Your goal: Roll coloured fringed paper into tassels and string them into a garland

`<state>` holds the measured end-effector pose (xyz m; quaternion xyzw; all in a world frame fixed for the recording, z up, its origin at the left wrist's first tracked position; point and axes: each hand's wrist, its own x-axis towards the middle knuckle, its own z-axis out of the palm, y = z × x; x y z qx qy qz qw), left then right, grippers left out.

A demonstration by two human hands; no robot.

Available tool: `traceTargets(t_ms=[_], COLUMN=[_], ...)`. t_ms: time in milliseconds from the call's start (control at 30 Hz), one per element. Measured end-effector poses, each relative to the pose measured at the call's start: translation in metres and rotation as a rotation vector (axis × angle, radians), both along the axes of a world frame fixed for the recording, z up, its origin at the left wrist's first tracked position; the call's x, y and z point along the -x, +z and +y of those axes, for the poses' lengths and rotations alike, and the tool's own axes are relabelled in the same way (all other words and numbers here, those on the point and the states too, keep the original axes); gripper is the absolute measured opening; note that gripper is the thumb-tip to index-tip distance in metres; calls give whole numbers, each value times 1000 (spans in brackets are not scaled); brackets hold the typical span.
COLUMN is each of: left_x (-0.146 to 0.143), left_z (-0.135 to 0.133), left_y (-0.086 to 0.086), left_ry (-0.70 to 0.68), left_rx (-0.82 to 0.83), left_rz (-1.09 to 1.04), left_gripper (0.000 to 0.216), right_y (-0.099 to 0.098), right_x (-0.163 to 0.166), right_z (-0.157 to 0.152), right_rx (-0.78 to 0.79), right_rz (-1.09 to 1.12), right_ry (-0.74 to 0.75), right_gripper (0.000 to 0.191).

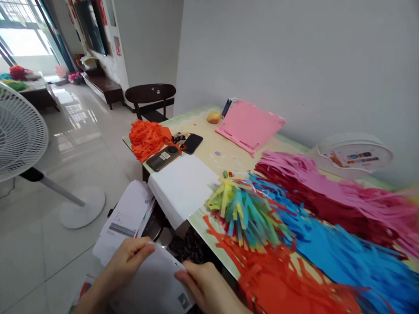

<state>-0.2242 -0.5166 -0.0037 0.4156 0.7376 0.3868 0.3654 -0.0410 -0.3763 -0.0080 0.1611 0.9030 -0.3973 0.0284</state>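
Note:
Low in the view, both my hands grip a pack of white paper (151, 286) held below the table edge. My left hand (126, 260) has its fingers curled over the pack's top left corner. On the pack's right edge, my right hand (204, 284) pinches it with thumb on top. A stack of white sheets (180, 186) lies on the table just above them, overhanging the edge. To its right lie fringed paper strips in yellow-green (244, 209), blue (337, 246), orange-red (283, 290), dark red and pink (333, 190).
More white paper packs (126, 218) rest on a seat below the table. An orange paper pile (149, 138), two phones (164, 157), a fruit (214, 117) and a pink stand (249, 124) sit at the far end. A white fan (16, 134) stands left; a dark chair (151, 99) beyond.

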Motion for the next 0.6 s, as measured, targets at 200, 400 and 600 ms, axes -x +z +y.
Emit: traceTargets(t_ms=[200,400,600], left_x=[23,57,65], left_z=[16,49,114], left_y=[-6,6,2], left_ry=[25,-100,-465], left_rx=[24,42,0], left_rz=[-29,55,317], left_gripper=[45,41,26], right_y=[1,41,14], right_x=[18,80,161], right_z=[19,117,202], right_rx=[-283,-301,-361], right_rz=[-177,-58,14], right_ry=[96,113,-107], right_gripper=[25,12,28])
